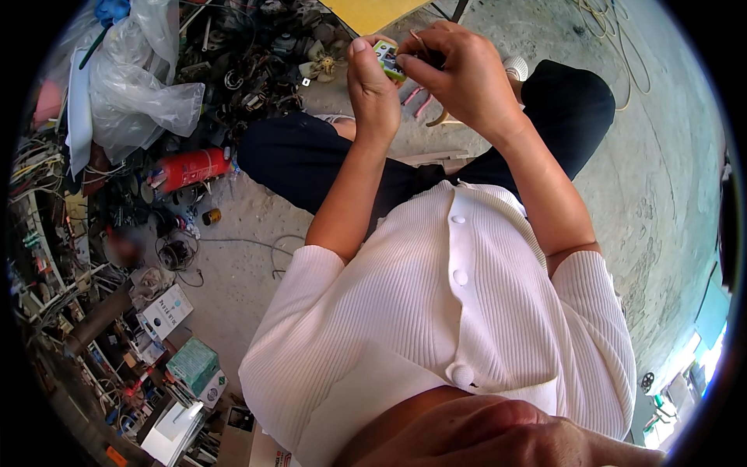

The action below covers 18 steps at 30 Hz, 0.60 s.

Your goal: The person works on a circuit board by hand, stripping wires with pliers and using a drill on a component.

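Observation:
My left hand (375, 97) is closed around a small green-and-white rectangular block (387, 58) with dark recesses in its face, thumb along its near side. Close against its right side is my right hand (467, 74), thumb and fingers pinched together at the block. A thin brownish strip (419, 39) shows by the right fingertips. Whatever else lies in that pinch is hidden by the fingers. Below the hands, a tool with pink-red handles (416, 100) lies on the floor beside a curved tan piece (442, 118).
A yellow-topped stand (372, 12) is just beyond my hands. Dark metal parts (272, 70) pile up at the far left, near clear plastic bags (140, 93). A red cylinder (191, 169) and several boxes (193, 362) lie at left. Looped hose (622, 47) rests far right.

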Tool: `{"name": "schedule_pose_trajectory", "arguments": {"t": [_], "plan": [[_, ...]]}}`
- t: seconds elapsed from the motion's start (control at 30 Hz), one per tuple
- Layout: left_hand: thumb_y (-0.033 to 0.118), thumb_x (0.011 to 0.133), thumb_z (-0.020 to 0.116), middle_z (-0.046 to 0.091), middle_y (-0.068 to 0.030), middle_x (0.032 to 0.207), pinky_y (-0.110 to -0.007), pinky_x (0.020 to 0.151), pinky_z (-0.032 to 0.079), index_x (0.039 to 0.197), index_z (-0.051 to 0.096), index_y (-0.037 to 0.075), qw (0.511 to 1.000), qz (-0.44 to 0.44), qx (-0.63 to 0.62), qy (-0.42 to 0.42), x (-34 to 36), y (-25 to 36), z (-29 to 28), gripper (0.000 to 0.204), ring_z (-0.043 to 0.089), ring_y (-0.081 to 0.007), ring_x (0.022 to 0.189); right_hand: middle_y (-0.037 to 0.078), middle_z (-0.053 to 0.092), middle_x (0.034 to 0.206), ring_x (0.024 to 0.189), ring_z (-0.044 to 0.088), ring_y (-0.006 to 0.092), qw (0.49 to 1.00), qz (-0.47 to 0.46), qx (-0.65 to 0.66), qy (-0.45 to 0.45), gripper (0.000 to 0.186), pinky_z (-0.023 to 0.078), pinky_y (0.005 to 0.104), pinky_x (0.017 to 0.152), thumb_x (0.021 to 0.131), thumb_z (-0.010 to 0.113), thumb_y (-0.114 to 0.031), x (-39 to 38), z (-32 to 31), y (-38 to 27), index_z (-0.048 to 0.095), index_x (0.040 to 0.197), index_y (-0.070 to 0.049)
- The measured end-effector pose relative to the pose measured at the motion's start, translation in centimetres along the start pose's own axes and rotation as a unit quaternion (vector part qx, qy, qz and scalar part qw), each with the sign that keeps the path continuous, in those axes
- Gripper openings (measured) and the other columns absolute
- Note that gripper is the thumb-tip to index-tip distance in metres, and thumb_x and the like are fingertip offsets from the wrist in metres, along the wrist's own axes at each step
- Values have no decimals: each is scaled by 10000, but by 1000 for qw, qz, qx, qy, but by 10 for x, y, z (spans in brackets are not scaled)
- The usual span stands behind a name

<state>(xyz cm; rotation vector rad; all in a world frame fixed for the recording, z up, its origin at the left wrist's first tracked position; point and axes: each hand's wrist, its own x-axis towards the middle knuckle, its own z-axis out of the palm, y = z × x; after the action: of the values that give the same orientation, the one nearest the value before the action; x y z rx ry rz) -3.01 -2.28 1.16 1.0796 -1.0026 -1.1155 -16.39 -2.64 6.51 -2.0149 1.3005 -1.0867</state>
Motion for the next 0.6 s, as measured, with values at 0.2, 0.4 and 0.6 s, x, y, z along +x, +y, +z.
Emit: {"name": "schedule_pose_trajectory", "arguments": {"t": [0.2, 0.4, 0.6], "plan": [[508, 1014, 293, 545, -17, 820, -214, 574, 419, 1031, 525, 77, 1000, 12, 16, 13, -5, -2, 5, 490, 501, -78, 663, 138, 665, 769, 674, 664, 287, 999, 34, 33, 1, 184, 528, 361, 657, 778, 706, -177, 0, -2, 2, 716, 884, -27], [518, 1017, 296, 533, -10, 835, -208, 574, 404, 1044, 515, 79, 998, 50, 24, 21, -4, 2, 6, 491, 479, -71, 674, 121, 694, 764, 669, 684, 229, 999, -11, -20, -32, 201, 534, 312, 657, 803, 704, -189, 8, -11, 2, 721, 900, -14], [501, 1026, 296, 524, -4, 842, -198, 574, 386, 1043, 509, 79, 990, 106, 93, 9, -3, -6, -2, 473, 467, -62, 679, 96, 683, 779, 686, 673, 191, 990, 9, -83, -111, 165, 528, 299, 655, 815, 716, -179, 18, -24, -17, 728, 918, -51]]}}
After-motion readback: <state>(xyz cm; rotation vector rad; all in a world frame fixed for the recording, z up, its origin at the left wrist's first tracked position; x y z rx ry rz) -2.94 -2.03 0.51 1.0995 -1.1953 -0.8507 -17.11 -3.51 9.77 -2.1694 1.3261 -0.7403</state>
